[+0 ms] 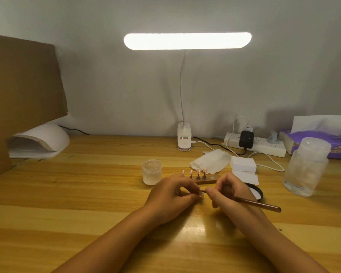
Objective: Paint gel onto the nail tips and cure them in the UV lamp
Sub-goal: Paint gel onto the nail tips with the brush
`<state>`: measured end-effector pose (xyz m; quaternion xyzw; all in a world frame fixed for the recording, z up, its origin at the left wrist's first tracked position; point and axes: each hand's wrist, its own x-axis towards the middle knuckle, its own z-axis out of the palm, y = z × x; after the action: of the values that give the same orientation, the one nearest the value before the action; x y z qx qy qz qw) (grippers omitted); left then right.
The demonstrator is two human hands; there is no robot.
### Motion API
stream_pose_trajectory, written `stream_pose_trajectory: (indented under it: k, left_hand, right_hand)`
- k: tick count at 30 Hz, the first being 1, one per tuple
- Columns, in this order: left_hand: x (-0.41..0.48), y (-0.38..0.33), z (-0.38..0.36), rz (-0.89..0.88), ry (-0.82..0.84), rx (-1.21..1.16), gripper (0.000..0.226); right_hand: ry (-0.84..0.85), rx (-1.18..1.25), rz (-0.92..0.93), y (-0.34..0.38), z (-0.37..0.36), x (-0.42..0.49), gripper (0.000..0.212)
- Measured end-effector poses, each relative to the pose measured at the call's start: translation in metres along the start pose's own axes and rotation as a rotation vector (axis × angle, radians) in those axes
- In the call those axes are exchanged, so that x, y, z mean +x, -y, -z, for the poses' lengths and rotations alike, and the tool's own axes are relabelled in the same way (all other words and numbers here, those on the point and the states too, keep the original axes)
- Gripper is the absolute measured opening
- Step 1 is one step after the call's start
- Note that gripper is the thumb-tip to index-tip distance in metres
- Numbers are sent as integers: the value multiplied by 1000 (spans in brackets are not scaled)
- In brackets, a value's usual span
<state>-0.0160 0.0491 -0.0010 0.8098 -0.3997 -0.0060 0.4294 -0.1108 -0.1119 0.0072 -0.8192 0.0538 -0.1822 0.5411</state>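
Observation:
My left hand (172, 196) pinches a small nail tip (200, 192) between thumb and fingers at the table's middle. My right hand (226, 191) grips a thin brown brush (260, 205), and its bristle end touches that nail tip. Just behind my hands a dark holder strip (205, 181) carries several upright pink-striped nail tips (198, 172). The white UV lamp (37, 141) sits at the far left of the table, its opening facing me. A black-rimmed round lid or pot (257, 191) lies partly hidden behind my right hand.
A small frosted jar (151, 172) stands left of the holder. A crumpled tissue (211, 160), white pads (243, 164), a power strip (258, 145), a tissue pack (315, 142) and a large clear jar (305, 167) fill the right. A desk lamp (184, 139) stands at the back, cardboard (22, 83) at the left.

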Motion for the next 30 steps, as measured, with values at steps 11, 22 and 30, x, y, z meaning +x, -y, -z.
stream_pose_trajectory:
  k: [11,22,30]
  left_hand:
    - [1,1,0,13,11,9,20]
    - [1,1,0,17,24,20,14]
    - [0,0,0,10,26,24,11]
  right_hand:
    - [10,-38,-14,1,0,2,18]
    - [35,-56,-17,-3,0,4,18]
    - [12,-24,-55,-1,-2,3,17]
